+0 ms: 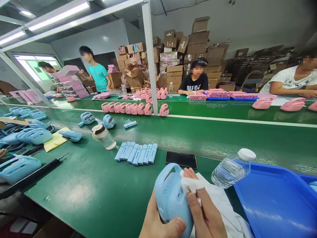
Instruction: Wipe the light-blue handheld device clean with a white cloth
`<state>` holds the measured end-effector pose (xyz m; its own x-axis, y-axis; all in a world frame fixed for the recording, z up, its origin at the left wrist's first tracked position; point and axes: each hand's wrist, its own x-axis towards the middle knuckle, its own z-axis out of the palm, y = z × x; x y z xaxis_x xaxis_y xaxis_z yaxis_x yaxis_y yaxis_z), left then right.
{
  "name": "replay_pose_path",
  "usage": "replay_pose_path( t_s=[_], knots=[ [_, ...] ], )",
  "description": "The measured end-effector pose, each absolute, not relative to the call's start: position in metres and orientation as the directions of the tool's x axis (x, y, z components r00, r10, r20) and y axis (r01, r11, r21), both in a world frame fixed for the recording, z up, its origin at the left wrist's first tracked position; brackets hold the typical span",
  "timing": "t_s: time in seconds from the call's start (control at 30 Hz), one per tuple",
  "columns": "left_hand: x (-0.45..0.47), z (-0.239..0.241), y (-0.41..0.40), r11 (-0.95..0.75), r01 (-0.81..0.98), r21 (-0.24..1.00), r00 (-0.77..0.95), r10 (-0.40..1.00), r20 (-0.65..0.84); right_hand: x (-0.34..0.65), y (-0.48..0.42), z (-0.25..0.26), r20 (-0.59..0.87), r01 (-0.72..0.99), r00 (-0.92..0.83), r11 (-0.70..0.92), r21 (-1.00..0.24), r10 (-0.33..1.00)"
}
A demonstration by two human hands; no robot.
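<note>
At the bottom edge, the left hand (pixel 160 226) cups a rounded pale-blue plastic casing (pixel 172 198) from below, thumb pressed on its lower face. The right hand (pixel 205 215) pinches a white cloth wad (pixel 189 184) against the casing's right side. Just right lies a blue plastic tray (pixel 274 205), a clear water bottle (pixel 231 168) at its rim. Beyond, on the green bench (pixel 99 185), rest a black phone (pixel 181 159) and a row of light-blue rectangular bars (pixel 136 153).

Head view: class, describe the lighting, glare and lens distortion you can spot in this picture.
Head view: ceiling strip lights burn out to white; glare streaks the blue tray and the green table; wide-angle distortion tilts the white post and stretches the edges; the left hand and the blue case it holds loom large.
</note>
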<state>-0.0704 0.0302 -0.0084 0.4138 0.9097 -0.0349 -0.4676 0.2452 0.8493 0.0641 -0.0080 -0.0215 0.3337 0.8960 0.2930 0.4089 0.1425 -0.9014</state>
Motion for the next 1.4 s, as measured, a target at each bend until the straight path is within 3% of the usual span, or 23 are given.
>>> replay_pose_path(
  t_s=[0.1,0.17,0.23,0.3,0.33,0.4,0.47,0.5,0.57,0.63,0.7,0.77,0.87,0.93,1.0,1.07,1.13,1.27,1.4],
  knots=[
    [-0.072,-0.014,0.034,0.145,-0.429,0.892,0.410,0.911,0.049,0.075,-0.007,-0.019,0.605,0.591,-0.021,0.497,-0.635,0.796],
    [-0.076,-0.019,0.034,0.157,-0.449,0.880,0.413,0.910,0.048,0.087,-0.005,-0.022,0.616,0.580,-0.008,0.505,-0.639,0.788],
    [-0.080,-0.023,0.031,0.248,-0.497,0.832,0.457,0.889,0.008,0.096,-0.002,-0.023,0.422,0.441,0.217,0.297,-0.847,0.880],
    [-0.081,-0.022,0.027,0.284,-0.534,0.797,0.478,0.878,0.007,0.098,-0.001,-0.018,0.043,0.026,0.338,0.037,-0.999,0.940],
    [-0.081,-0.020,0.025,0.271,-0.542,0.795,0.470,0.882,0.020,0.096,-0.001,-0.014,-0.121,-0.213,0.285,-0.060,-0.975,0.951],
    [-0.078,-0.016,0.023,0.238,-0.538,0.809,0.452,0.891,0.038,0.087,-0.003,-0.003,-0.302,-0.589,0.110,-0.183,-0.787,0.947],
    [-0.074,-0.012,0.025,0.230,-0.509,0.830,0.431,0.902,0.015,0.077,-0.006,0.005,-0.372,-0.760,0.060,-0.199,-0.619,0.926],
    [-0.072,-0.010,0.027,0.199,-0.487,0.850,0.385,0.923,0.006,0.074,-0.007,0.006,-0.393,-0.785,0.111,-0.162,-0.598,0.913],
    [-0.069,-0.007,0.031,0.117,-0.406,0.906,0.228,0.973,-0.024,0.069,-0.011,0.003,-0.395,-0.690,0.323,-0.071,-0.720,0.860],
    [-0.066,-0.003,0.033,0.057,-0.342,0.938,0.108,0.994,-0.021,0.066,-0.015,-0.004,-0.327,-0.485,0.509,-0.048,-0.873,0.797],
    [-0.065,0.001,0.034,0.098,-0.354,0.930,0.165,0.985,-0.041,0.062,-0.021,-0.008,-0.200,-0.292,0.553,-0.036,-0.956,0.809],
    [-0.067,0.005,0.033,0.182,-0.391,0.902,0.337,0.941,-0.043,0.060,-0.025,-0.007,0.021,-0.071,0.467,0.061,-0.996,0.884],
    [-0.072,0.004,0.033,0.280,-0.419,0.864,0.546,0.837,-0.006,0.064,-0.025,0.001,0.294,0.218,0.239,0.244,-0.945,0.925],
    [-0.074,-0.003,0.032,0.352,-0.511,0.784,0.586,0.810,0.018,0.073,-0.018,0.005,0.329,0.307,0.127,0.278,-0.910,0.936],
    [-0.073,-0.012,0.031,0.476,-0.625,0.619,0.589,0.807,-0.026,0.082,-0.010,0.004,0.305,0.371,0.095,0.251,-0.894,0.948],
    [-0.071,-0.017,0.030,0.589,-0.683,0.431,0.616,0.782,-0.092,0.088,-0.002,0.000,0.215,0.337,0.181,0.145,-0.930,0.960],
    [-0.067,-0.016,0.031,0.634,-0.706,0.316,0.626,0.767,-0.140,0.087,0.002,-0.006,0.077,0.179,0.324,0.019,-0.984,0.943],
    [-0.059,0.001,0.037,0.582,-0.781,0.226,0.516,0.806,-0.292,0.078,0.001,-0.014,-0.110,-0.143,0.472,-0.047,-0.989,0.875],
    [-0.047,0.011,0.041,0.479,-0.853,0.208,0.359,0.828,-0.432,0.074,-0.005,-0.015,-0.162,-0.236,0.543,-0.035,-0.971,0.824]
  ],
)
